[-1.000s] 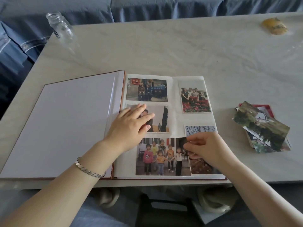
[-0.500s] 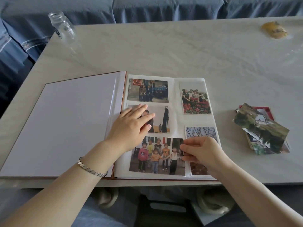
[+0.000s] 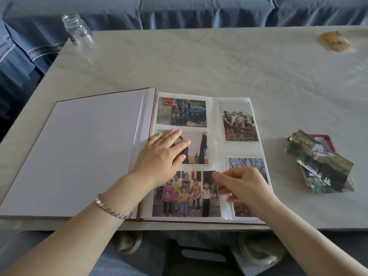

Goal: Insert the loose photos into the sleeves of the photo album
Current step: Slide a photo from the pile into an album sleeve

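While the left hand (image 3: 163, 156) pressed flat on the album (image 3: 89, 152), the right hand (image 3: 245, 184) curled beside it over a photo (image 3: 185, 198), grip unclear.

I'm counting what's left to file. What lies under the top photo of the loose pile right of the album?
Under the top photo, corners of more prints stick out, plus a red border at the far side. Their middles are covered, so the count cannot be told.

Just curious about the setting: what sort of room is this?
Probably a home living room: a pale table stands beside a blue fabric sofa, with a photo album and loose photos on it.
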A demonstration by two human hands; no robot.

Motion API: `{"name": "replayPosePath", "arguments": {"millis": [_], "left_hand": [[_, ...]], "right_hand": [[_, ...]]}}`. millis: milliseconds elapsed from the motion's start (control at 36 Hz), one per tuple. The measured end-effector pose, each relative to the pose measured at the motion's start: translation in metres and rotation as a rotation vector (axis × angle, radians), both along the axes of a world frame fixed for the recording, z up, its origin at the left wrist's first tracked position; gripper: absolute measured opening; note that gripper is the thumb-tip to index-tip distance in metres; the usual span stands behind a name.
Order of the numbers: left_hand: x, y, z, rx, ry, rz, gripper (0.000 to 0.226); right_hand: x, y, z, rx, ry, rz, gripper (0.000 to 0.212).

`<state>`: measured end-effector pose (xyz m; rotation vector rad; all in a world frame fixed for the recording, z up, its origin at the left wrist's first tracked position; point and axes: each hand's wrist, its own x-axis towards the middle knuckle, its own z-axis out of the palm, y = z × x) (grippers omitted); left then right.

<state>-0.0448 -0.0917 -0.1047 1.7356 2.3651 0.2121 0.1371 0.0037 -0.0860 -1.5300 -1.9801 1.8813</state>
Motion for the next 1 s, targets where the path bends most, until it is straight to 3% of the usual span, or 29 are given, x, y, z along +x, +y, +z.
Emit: {"name": "replayPosePath", "arguments": {"millis": [306,611,750,861,944,1000], "left_hand": [[0.0,0.0,0.001,-0.001,0.002,-0.004,0.046],[0.001,-0.001,-0.001,0.016,0.008,0.0,0.045],[0.001,-0.001,-0.002,0.028,0.003,0.001,0.045],[0.0,-0.001,-0.004,0.039,0.006,-0.003,0.044],[0.001,-0.001,-0.003,0.039,-0.004,0.004,0.053],[0.002,-0.001,-0.003,0.039,-0.002,0.006,0.051]], "right_hand": [[-0.003,-0.012,-0.007,0.327,-0.122,0.034,0.016],[-0.003,-0.008,-0.008,0.047,0.038,0.016,0.009],[-0.003,-0.005,-0.007,0.036,0.036,0.053,0.009],[-0.005,-0.002,-0.008,0.176,-0.074,0.143,0.013],[-0.002,0.005,-0.005,0.426,-0.185,0.207,0.018],[0.003,0.016,-0.002,0.568,-0.182,0.128,0.028]]}}
